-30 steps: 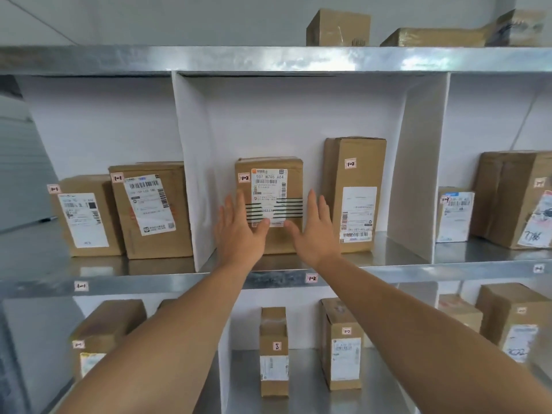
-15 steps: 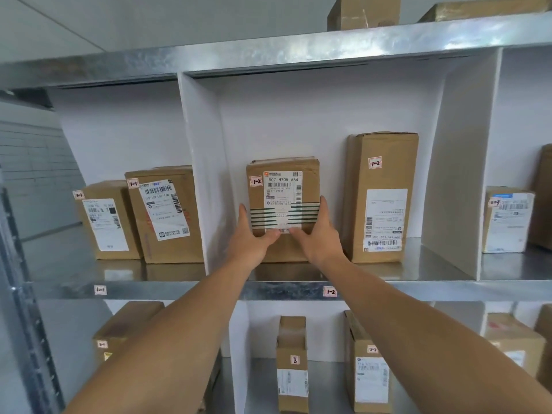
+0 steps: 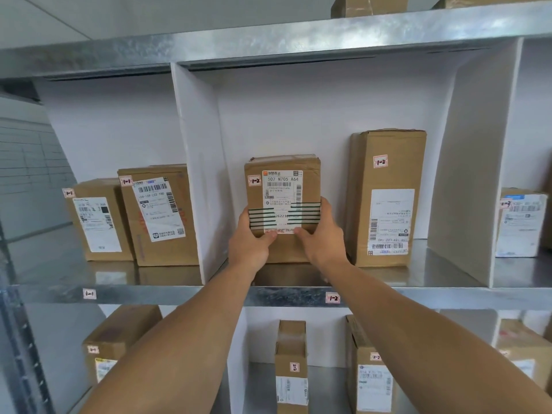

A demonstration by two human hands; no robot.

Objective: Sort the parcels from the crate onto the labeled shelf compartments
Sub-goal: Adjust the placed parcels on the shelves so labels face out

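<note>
Galvanised steel shelving [image 3: 179, 295] fills the view, split into bays by white divider panels [image 3: 197, 174]. Far left is the bay with the "1-1" tag [image 3: 89, 293] on its front lip. A squat brown cardboard box [image 3: 98, 219] and a slightly taller brown cardboard box [image 3: 158, 216] stand there side by side, each with a white shipping label and a small "1-1" sticker.

Past the divider comes the middle bay, with a "1-2" tag [image 3: 332, 297] on its lip. And there's the one in play: a small brown cardboard parcel [image 3: 282, 186], upright, white label facing out. It has a "1-2" sticker near its top left corner and dark green stripes across the lower label. The left hand [image 3: 249, 246] clasps its left edge, thumb laid over the front. The right hand [image 3: 324, 237] mirrors that on the right edge, and the thumb tips nearly meet low on the label. The parcel's bottom edge is down at the shelf surface, though I can't tell whether its weight rests there.

Just to its right, not touching, stands a tall brown cardboard carton [image 3: 386, 198] marked "1-2". Beyond the next divider there's a box with a large white label [image 3: 521, 225].
</note>
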